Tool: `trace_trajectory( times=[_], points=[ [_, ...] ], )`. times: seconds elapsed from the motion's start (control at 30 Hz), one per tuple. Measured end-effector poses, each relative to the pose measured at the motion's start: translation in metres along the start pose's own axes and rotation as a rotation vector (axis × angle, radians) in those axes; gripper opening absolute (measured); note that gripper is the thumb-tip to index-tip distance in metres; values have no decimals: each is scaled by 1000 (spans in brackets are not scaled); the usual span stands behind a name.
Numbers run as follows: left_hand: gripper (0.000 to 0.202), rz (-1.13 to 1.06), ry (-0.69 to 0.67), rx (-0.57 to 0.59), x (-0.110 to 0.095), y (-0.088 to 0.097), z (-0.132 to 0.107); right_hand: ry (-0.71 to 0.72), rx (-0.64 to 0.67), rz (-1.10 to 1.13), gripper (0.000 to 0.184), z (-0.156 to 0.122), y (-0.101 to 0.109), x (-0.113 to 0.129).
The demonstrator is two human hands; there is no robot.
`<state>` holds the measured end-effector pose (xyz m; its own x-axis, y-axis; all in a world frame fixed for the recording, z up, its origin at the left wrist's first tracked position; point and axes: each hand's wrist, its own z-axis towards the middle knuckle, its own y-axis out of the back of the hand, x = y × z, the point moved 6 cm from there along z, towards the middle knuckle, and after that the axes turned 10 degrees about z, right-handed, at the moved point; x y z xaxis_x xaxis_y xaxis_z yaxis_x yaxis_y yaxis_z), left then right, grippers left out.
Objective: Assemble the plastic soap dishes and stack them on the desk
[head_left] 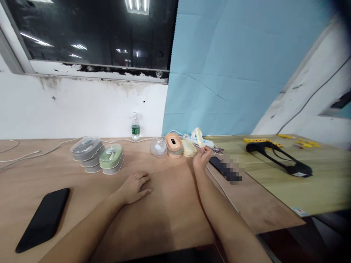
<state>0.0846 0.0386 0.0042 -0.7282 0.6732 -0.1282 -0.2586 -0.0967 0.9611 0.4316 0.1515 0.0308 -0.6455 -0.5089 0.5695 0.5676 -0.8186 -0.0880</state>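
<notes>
My left hand [134, 188] lies on the brown tabletop, fingers outstretched and holding nothing. Further back on the right, the fingers of my right hand [202, 157] are closed on a pale yellow plastic piece [199, 137], which they hold tilted up. Just left of it sits a stack of pale yellow plastic pieces [189, 148]. Beside that stack stands a peach-coloured plastic case [174, 145] with a dark oval opening on top. A clear plastic cover [158, 147] is next to the case.
Grey lidded containers [87, 149] and green ones [111, 157] are stacked at left. A black phone [44, 219] lies front left. Against the wall stands a water bottle [135, 128]. A dark, partly blurred object [223, 168], a white cable [223, 190] and a black frame [279, 157] are at right.
</notes>
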Motion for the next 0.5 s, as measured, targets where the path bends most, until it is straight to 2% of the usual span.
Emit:
trace_trajectory(
  times=[0.1, 0.17, 0.23, 0.4, 0.5],
  points=[
    [58, -36, 2, -5, 3, -3, -2, 112, -19, 87, 23, 0, 4, 23],
    [64, -71, 17, -17, 6, -4, -3, 190, 47, 134, 22, -6, 0, 44],
    [73, -101, 67, -78, 11, -2, -5, 259, 139, 190, 21, -17, -6, 67],
    [86, -190, 278, -385, 29, 21, -10, 405, 385, 392, 16, -62, -28, 126],
    [90, -209, 325, -592, 37, 39, -18, 533, 632, 568, 16, -95, -40, 158]
  ],
)
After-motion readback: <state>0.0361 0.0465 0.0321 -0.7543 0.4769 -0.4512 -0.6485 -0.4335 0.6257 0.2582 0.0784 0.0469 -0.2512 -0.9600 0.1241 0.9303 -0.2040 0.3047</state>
